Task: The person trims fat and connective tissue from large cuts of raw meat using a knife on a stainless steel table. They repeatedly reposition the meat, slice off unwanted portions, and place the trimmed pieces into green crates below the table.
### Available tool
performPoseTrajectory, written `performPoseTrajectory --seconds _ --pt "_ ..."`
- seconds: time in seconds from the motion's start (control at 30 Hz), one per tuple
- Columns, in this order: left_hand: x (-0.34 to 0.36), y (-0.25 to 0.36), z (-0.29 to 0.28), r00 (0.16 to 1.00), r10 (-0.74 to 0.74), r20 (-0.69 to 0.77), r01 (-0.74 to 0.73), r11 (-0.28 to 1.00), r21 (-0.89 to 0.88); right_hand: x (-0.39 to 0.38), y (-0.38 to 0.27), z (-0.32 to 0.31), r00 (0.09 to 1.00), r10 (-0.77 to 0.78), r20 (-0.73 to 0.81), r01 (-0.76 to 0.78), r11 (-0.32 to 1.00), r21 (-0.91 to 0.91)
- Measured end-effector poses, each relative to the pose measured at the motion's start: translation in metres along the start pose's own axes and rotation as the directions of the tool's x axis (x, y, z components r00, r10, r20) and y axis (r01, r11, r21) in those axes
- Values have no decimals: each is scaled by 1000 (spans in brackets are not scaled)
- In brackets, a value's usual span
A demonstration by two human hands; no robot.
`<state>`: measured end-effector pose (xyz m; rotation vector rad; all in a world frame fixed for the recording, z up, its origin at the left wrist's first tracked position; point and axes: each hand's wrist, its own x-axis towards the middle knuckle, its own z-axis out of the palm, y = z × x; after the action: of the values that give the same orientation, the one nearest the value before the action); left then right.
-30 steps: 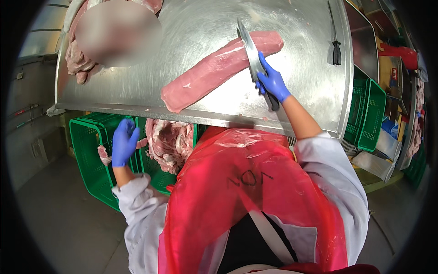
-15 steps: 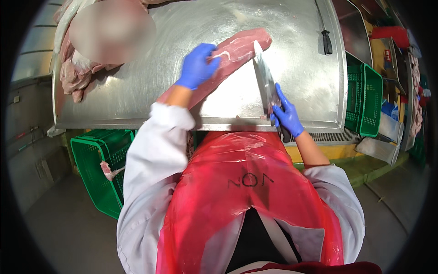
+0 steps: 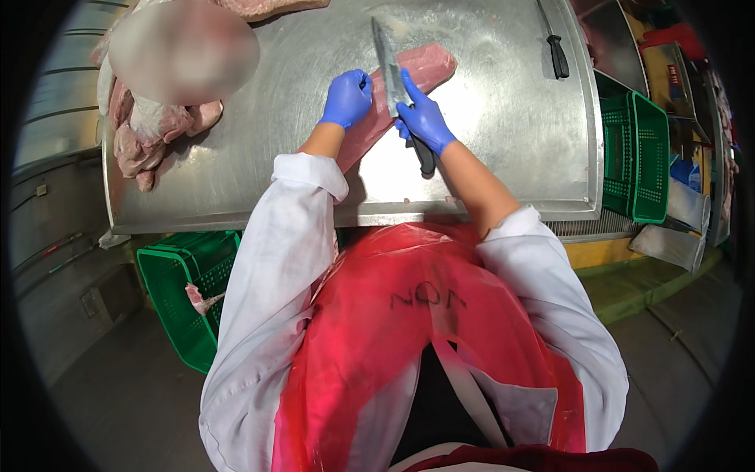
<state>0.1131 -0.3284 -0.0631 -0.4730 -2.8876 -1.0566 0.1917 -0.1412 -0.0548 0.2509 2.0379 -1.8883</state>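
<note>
A long, pale pink strip of boneless meat (image 3: 431,66) lies slantwise across the metal table (image 3: 275,102). My left hand (image 3: 348,99), in a blue glove, is closed at the left edge of the meat. Its curled fingers hide whatever they may pinch. Wrapped round the black handle of a long knife (image 3: 385,59) is my right hand (image 3: 425,119), also gloved in blue, its index finger stretched along the knife. The blade points away from me and slants a little left, over the middle of the meat.
Larger cuts of meat (image 3: 138,149) are heaped at the table's left, partly blurred. A black-handled tool with a thin shaft (image 3: 558,59) lies at the right. One green crate (image 3: 185,315) stands below left with a meat scrap (image 3: 200,299); other green crates (image 3: 651,161) stand right.
My right hand has swung the knife left and away from me, from beside the meat to over it. My left hand has curled more tightly; the white strip near it no longer shows.
</note>
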Motion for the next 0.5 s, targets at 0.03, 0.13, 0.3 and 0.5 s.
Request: performPoseTrajectory --seconds 0.03,0.13,0.3,0.5 --pt "5 1 1 999 42 16 -42 998 35 5 -2 1 1000 13 26 -12 1000 -14" --pt "6 -6 -2 996 82 46 -86 991 105 -16 -6 6 988 122 96 -113 990 -89" --pt "11 -6 -20 999 -8 41 5 998 63 -91 -3 -6 942 214 259 -196 976 -96" --pt "26 0 -42 995 89 53 -95 988 119 -41 -22 14 961 176 214 -153 981 -119"
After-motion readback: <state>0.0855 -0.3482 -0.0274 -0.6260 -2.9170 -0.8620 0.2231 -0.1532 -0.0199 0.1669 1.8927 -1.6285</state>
